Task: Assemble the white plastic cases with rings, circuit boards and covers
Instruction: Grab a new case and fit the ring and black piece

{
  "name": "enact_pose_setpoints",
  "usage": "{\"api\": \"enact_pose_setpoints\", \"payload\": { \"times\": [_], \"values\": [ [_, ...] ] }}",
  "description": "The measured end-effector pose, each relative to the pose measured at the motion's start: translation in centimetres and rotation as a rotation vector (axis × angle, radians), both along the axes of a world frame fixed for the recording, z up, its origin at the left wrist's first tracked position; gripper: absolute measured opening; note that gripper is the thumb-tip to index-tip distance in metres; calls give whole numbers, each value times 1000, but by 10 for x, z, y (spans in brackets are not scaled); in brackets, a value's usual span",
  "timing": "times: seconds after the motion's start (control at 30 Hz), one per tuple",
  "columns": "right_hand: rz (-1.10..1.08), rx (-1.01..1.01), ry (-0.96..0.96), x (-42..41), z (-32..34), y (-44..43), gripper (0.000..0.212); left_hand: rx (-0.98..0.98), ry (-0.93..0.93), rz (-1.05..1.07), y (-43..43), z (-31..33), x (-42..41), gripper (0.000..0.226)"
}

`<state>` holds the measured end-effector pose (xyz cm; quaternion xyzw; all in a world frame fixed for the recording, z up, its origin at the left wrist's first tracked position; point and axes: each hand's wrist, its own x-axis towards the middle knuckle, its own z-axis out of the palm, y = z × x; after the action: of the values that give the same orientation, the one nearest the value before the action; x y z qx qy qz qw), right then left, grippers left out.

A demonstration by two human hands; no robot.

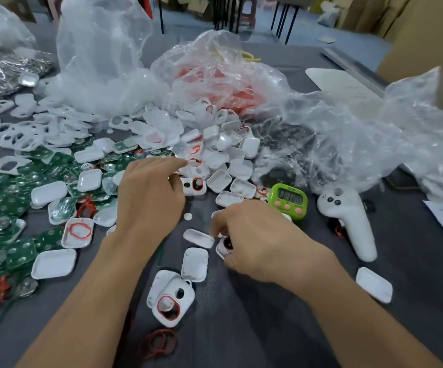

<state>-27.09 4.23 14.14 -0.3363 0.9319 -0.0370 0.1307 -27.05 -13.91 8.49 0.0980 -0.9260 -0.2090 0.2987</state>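
Head view, and it's busy. The right hand (262, 240), just off centre toward four o'clock, has its fingers curled round a white case (224, 249), held low over the grey table (241, 328). The left hand (151, 197), at nine o'clock of it, reaches toward twelve, its fingers relaxed over the edge of the case pile (215, 147) and gripping nothing I can make out. Its thumb is just beside a ringed case (196, 185).

Supplies are everywhere. Green circuit boards (15, 197) are heaped at nine o'clock, holed covers (21, 136) lie at ten and loose red rings (159, 341) at six. Just above those rings, a shell with ring and cover (171, 301) looks partly put together, maybe nearly done. Empty shells (54, 262) lie scattered at eight.

Judging by those heaps, it's early going, with most cases left to build. A green timer (289, 199) and a white controller (347, 221) sit at three o'clock, and clear plastic bags (347, 134) billow from twelve to two.
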Motion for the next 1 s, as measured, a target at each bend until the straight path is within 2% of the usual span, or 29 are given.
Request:
{"api": "enact_pose_setpoints", "payload": {
  "times": [0.1, 0.2, 0.3, 0.43, 0.6, 0.73, 0.83, 1.0],
  "values": [
    [-106, -88, -117, -1, 2, 12, 28, 10, -10, 12, -1, -1, -1, 34],
    [-163, -115, -94, -2, -1, 15, 24, 19, -29, 10, -1, -1, -2, 33],
    [-88, -79, 4, 0, -8, 15, 24, 32, -25, 27, 2, -1, -1, 33],
    [11, -28, 0, -2, -11, 25, 41, 48, -27, 34, 1, -2, 0, 33],
    [10, -175, -48, -8, -16, 25, 42, 85, -45, 46, 3, 0, 0, 32],
    [-163, -433, -105, -17, -22, 22, 47, 115, -59, 37, 2, -1, 0, 33],
    [-247, -515, -85, -25, -28, 15, 49, 137, -73, 58, -1, 0, -1, 34],
    [-333, -581, 18, -53, -24, -4, 73, 118, -24, 215, -20, 1, -3, 39]
  ]
}}
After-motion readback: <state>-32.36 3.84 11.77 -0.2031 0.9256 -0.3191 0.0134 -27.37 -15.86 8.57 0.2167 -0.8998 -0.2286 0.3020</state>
